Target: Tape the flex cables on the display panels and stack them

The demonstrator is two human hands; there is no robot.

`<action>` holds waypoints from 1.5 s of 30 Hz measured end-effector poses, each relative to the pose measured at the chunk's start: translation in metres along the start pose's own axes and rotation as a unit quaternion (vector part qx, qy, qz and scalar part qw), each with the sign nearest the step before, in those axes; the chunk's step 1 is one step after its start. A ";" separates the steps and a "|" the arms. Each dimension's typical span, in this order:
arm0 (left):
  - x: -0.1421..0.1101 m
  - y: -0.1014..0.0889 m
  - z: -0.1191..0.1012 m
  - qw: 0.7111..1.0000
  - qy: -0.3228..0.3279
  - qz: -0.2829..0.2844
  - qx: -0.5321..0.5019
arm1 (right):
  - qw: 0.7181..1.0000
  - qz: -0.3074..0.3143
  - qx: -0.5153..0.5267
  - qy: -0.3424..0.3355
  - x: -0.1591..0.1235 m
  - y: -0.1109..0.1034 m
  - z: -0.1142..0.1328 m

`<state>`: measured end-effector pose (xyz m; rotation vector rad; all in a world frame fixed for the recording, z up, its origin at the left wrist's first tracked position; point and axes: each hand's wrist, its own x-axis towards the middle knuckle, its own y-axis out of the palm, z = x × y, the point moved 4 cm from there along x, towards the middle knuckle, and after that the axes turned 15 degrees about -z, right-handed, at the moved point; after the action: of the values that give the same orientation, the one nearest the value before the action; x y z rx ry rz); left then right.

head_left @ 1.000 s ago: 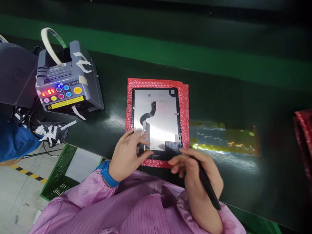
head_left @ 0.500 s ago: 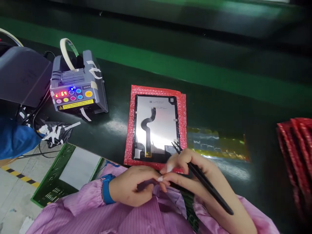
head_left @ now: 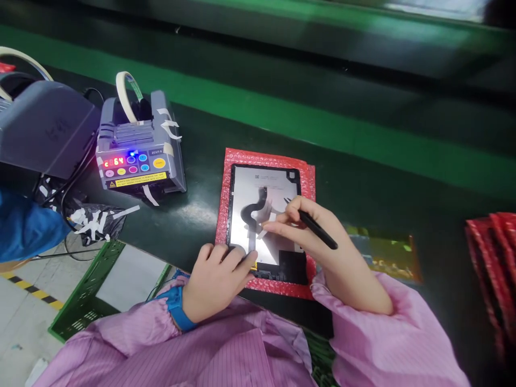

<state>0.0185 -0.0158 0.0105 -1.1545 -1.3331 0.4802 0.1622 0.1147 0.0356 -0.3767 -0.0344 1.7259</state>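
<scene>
A tablet screen panel [head_left: 268, 172] lies with its silver back up and a dark, curved flex cable [head_left: 249, 214] across it. Beneath it is a red bubble-wrap bag [head_left: 308, 188]. My left hand [head_left: 220, 279] rests on the panel's lower left corner, fingers apart. Over the panel's right half is my right hand [head_left: 318, 231], with black tweezers [head_left: 320, 230] held in it, tips pointing up and left. A small whitish strip of tape [head_left: 262, 234] shows at the right thumb tip, close to the cable.
A grey tape dispenser [head_left: 141, 145] with lit red digits stands at the left, a second grey machine [head_left: 48, 126] beside it. Tape scraps lie on a black bag [head_left: 113, 228]. A green crate [head_left: 86, 290] is lower left. Yellowish film [head_left: 387, 252] and red bubble bags [head_left: 492, 258] lie rightward.
My hands have parted. The left went from the right hand's fingers to the panel's lower left corner; the right moved up over the panel, still with the tweezers. The view shifted slightly.
</scene>
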 end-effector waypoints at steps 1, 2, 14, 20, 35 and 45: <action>0.000 0.000 0.000 1.000 -0.001 -0.006 0.001 | 1.000 0.011 0.000 0.006 0.001 0.004 -0.002; 0.001 0.000 0.000 1.000 -0.001 -0.012 0.002 | 1.000 0.020 0.000 0.009 0.002 0.008 -0.003; 0.005 0.003 0.011 0.997 -0.018 -0.056 -0.053 | 0.995 0.025 -0.036 -0.084 0.033 0.031 -0.020; 0.001 0.009 0.016 0.996 -0.006 -0.041 -0.077 | 0.993 0.000 -0.061 -0.096 0.038 0.032 -0.028; 0.000 0.012 0.016 0.997 -0.011 -0.021 -0.071 | 0.981 -0.071 -0.117 -0.138 0.060 0.036 -0.022; -0.029 -0.008 0.089 0.758 -0.428 -0.167 -0.462 | 0.963 -0.174 -0.090 -0.183 0.026 -0.017 -0.001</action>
<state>-0.0727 -0.0104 -0.0122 -1.4790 -2.7281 0.0095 0.1748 0.1431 0.0329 -0.1642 -0.5012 1.4240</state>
